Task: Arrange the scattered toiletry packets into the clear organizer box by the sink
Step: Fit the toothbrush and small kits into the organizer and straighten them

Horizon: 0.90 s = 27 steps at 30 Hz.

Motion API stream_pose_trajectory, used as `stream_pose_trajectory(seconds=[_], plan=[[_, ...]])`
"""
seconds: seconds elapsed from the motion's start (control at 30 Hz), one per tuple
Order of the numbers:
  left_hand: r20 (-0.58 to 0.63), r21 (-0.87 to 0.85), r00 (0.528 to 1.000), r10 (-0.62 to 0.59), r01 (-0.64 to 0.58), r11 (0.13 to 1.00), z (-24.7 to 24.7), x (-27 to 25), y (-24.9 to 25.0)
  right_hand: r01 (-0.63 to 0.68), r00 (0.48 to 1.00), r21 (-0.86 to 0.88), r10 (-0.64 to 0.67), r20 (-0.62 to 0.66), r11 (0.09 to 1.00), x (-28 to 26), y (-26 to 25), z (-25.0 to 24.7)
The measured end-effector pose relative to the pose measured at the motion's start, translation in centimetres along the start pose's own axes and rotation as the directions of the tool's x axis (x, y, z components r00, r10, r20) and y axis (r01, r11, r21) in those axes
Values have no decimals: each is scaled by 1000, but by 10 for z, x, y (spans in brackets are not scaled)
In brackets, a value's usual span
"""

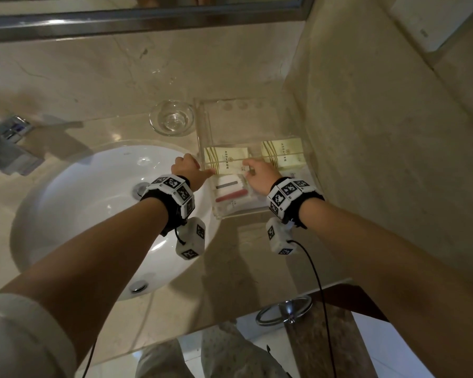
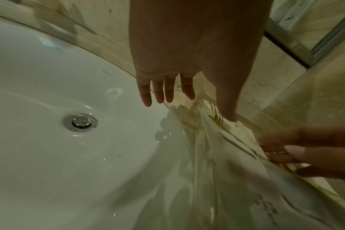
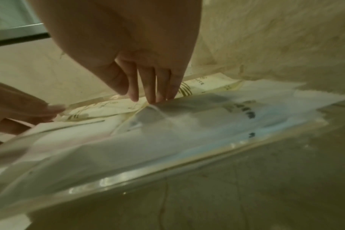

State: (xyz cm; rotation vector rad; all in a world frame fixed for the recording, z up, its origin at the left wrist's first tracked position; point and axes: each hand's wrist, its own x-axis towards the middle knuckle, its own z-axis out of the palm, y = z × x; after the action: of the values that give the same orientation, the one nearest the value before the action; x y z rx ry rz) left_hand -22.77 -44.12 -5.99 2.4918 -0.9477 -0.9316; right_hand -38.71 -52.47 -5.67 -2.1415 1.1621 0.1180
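The clear organizer box (image 1: 243, 214) stands on the counter right of the sink. Inside lie a cream gold-striped packet (image 1: 225, 159), a second cream packet (image 1: 281, 154), and white packets (image 1: 230, 192) with a grey and a red bar. My left hand (image 1: 187, 169) straddles the box's left wall (image 2: 195, 140). Its fingers (image 2: 158, 91) hang straight outside and its thumb (image 2: 228, 112) presses the cream packet's left end. My right hand (image 1: 258, 173) reaches into the box. Its fingertips (image 3: 154, 98) and thumb pinch that packet's right end, beside the white packets (image 3: 187, 121).
The white sink (image 1: 93, 200) with its drain (image 2: 80, 122) lies directly left of the box. A small glass bowl (image 1: 172, 121) sits behind it, next to the box's back corner. A chrome faucet (image 1: 8, 148) is far left. A stone wall (image 1: 380, 132) rises just right of the box.
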Motion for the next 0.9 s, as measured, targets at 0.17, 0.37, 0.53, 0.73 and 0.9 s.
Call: stream_pose_trajectory(seconds=[0.17,0.37,0.53,0.73,0.9], plan=[[106,-34,994,-26,30,999,-7,-2,-6,66,987,-94,-78,-139,993,-9,6,-8],[210,83,978,-19,2,997,-16,-8,-6,187,978,-163,-199,-62,969,-22,7,-11],[186,40,982,-34,27,999,-9,-8,-7,321,947,-254,-310,84,912,-26,2,-3],[146,2,988,-42,43,999,-1,-11,-3,357,934,-425,-316,167,832,-25,10,4],[118,34,993,-16,12,999,5,-11,3,339,941,-488,-285,184,804,-31,16,-1]])
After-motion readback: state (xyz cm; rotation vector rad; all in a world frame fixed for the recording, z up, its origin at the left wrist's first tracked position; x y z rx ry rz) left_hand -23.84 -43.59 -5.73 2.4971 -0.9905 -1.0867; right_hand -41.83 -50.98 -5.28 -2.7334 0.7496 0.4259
